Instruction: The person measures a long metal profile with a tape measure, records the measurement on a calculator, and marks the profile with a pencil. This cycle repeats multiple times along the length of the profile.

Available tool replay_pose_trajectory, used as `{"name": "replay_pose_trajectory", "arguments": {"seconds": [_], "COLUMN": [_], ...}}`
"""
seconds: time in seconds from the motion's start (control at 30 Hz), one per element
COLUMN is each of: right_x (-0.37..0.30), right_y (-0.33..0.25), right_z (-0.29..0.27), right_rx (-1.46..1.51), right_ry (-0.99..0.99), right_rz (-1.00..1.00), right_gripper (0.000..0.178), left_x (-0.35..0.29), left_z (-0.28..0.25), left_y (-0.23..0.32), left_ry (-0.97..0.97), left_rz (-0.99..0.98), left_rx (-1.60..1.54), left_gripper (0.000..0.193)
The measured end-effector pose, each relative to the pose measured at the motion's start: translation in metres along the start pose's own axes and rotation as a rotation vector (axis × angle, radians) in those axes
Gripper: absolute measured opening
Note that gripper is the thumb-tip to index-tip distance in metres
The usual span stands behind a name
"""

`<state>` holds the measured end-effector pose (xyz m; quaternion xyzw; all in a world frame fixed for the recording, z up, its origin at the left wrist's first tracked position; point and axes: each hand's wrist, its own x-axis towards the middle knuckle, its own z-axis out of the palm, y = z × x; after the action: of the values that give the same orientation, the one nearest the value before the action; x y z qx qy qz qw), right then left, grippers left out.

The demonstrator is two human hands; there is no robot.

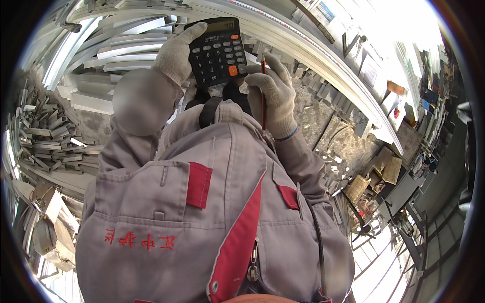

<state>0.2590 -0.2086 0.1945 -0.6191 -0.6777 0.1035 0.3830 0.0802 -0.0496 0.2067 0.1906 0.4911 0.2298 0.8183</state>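
I log remotely, in front of the grey jacket (197, 144): one black calculator (214, 46), gripped at its left edge by the left hand (174, 56), apparently to leave its keys (218, 59) clear; one red pencil (263, 103), held in the half-curled right hand (278, 93) alongside.

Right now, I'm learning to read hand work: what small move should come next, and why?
Probably a light tap on the calculator with the right hand: the left hand holds it face up, the right fingers are close by its right edge, and the red pen or pencil they hold stands clear of it.
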Motion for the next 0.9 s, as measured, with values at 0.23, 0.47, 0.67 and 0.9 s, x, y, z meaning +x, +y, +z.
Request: {"name": "replay_pose_trajectory", "arguments": {"seconds": [0.23,0.47,0.67,0.9], "right_x": [0.003,0.001,-0.005,0.007], "right_y": [0.002,0.019,0.041,0.072], "right_z": [0.003,0.008,0.003,-0.024], "right_rx": [-0.003,0.142,0.413,0.559], "right_ry": [-0.079,0.1,0.203,0.147], "right_rz": [0.01,0.096,0.38,0.583], "right_gripper": [0.026,0.024,0.02,0.032], "left_x": [-0.004,0.015,0.043,0.07], "left_z": [0.009,-0.004,-0.032,-0.045], "left_y": [0.002,-0.006,-0.018,-0.031], "left_ry": [0.037,0.067,0.129,0.155], "left_rz": [0.009,-0.069,-0.101,-0.104], "left_rx": [0.047,-0.072,-0.15,-0.058], "left_gripper": [0.05,0.042,0.037,0.04]}}
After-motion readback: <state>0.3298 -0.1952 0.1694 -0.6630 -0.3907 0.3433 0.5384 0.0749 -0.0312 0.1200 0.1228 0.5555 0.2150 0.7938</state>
